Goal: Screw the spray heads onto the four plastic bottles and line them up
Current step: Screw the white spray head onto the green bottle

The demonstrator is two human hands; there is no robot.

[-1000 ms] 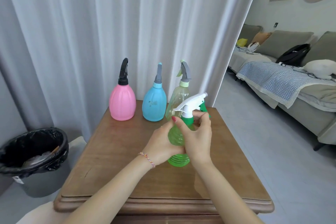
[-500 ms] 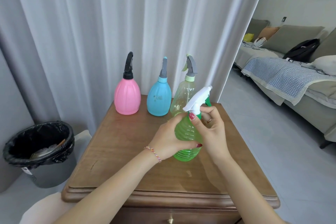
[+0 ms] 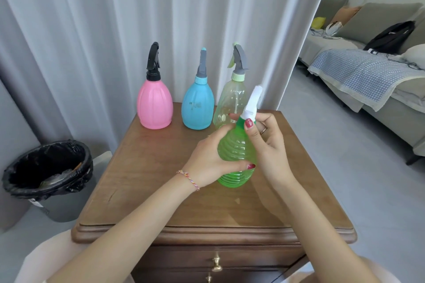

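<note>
White spray head (image 3: 252, 104) rotated — nozzle away.

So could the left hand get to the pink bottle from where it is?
Probably yes, once freed: the left hand now grips the green bottle, but bare tabletop lies between it and the pink bottle, with nothing in between.

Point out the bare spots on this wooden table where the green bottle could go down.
Free: the table's left half, between the pink bottle and the front edge, and the right back corner beside the clear bottle. Crowded: the back row with the blue bottle, and the middle, where both hands hold the green bottle.
</note>
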